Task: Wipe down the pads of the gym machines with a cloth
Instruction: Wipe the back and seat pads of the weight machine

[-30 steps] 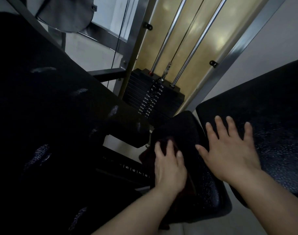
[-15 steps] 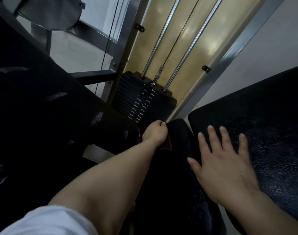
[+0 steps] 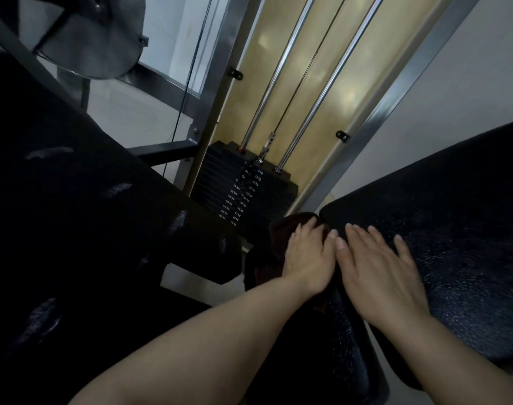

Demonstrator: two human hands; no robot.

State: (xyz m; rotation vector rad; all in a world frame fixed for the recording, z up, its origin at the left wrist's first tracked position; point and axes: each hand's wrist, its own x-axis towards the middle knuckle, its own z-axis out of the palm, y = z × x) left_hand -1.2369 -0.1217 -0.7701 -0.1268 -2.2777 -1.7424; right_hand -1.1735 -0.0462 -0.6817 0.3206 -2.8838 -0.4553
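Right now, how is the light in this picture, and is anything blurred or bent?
Head view: dim overall; the left pad is nearly black; soft glare patches on the yellow panel; the guide rods splay from wide-angle distortion; both hands, left hand and right hand, are slightly soft.

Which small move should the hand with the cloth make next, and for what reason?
Probably draw the left hand back along the narrow pad toward the body: it presses the dark cloth at the pad's far end, while the right hand rests flat on the wide pad.

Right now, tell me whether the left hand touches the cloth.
Touching: the head view shows the left hand pressed flat on the dark cloth.
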